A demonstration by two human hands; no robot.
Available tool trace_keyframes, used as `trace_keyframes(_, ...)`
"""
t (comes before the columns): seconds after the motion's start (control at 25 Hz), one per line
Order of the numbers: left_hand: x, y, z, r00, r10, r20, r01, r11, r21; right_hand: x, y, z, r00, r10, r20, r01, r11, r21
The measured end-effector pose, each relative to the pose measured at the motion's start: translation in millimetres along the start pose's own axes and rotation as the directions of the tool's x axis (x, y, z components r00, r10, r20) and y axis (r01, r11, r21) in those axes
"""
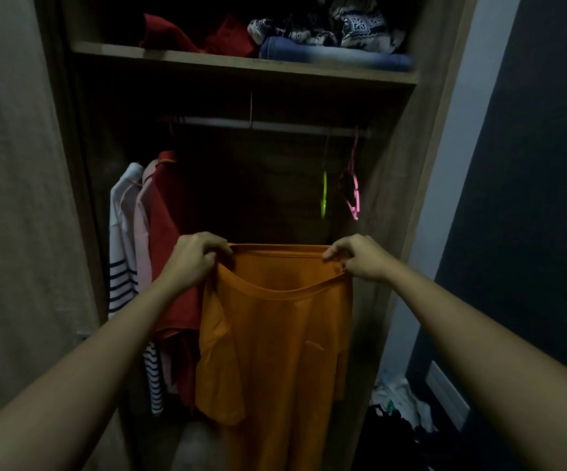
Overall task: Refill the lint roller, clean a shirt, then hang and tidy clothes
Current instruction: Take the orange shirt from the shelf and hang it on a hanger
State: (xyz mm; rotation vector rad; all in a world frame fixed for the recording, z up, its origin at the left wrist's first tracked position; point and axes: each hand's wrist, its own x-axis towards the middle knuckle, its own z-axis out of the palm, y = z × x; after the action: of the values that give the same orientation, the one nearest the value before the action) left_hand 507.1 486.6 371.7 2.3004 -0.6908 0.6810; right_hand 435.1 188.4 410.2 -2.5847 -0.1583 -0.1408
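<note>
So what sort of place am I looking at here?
Most likely a bedroom wardrobe at home. A hanging rail carries shirts and two empty hangers, a shelf above holds folded clothes, and both hands, left hand and right hand, hold up an orange t-shirt.

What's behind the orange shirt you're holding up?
Behind the orange shirt is the dark wardrobe, with a red shirt hanging at its left edge. Above it hang green and pink hangers. The wardrobe's bottom is covered.

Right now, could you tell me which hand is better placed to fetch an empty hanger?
Probably the right hand: the green hanger and pink hanger hang above it, while the left hand can keep the orange shirt.
</note>
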Motion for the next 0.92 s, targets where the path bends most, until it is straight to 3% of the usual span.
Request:
trace_keyframes(0.12, 5.6, -0.6, 10.1, 0.993, -0.115, 0.02, 0.116, 0.992, -0.039, 3.2, -9.9, 6.0, 0.998, 0.045, 0.04, -0.045, 0.999, -0.001)
trace_keyframes(0.2, 8.9, -6.5, 16.2, 0.986, -0.167, 0.025, 0.169, 0.98, -0.102, 2.9, -14.2, 4.8, 1.0, 0.029, -0.007, -0.028, 0.995, 0.092)
trace_keyframes(0.28, 10.2, -11.2, 21.7, 0.977, -0.2, 0.07, 0.208, 0.97, -0.129, 3.1, -17.1, -1.6, 0.998, 0.025, -0.05, -0.017, 0.99, 0.14)
trace_keyframes(0.4, 13.7, -4.1, 31.1, 0.943, -0.279, 0.181, 0.311, 0.932, -0.186, 6.9, -22.2, -12.4, 1.0, 0.018, -0.004, -0.017, 0.99, 0.143)
trace_keyframes(0.64, 87.3, 39.0, 70.2, 0.941, -0.329, 0.077, 0.337, 0.894, -0.295, 19.9, -30.1, -31.0, 0.999, -0.001, 0.036, -0.003, 0.994, 0.11)
trace_keyframes(0.92, 184.6, 98.2, 112.7, 0.922, -0.281, 0.267, 0.374, 0.823, -0.427, 24.8, -17.8, -54.9, 0.999, 0.011, 0.044, -0.011, 1.0, 0.019)
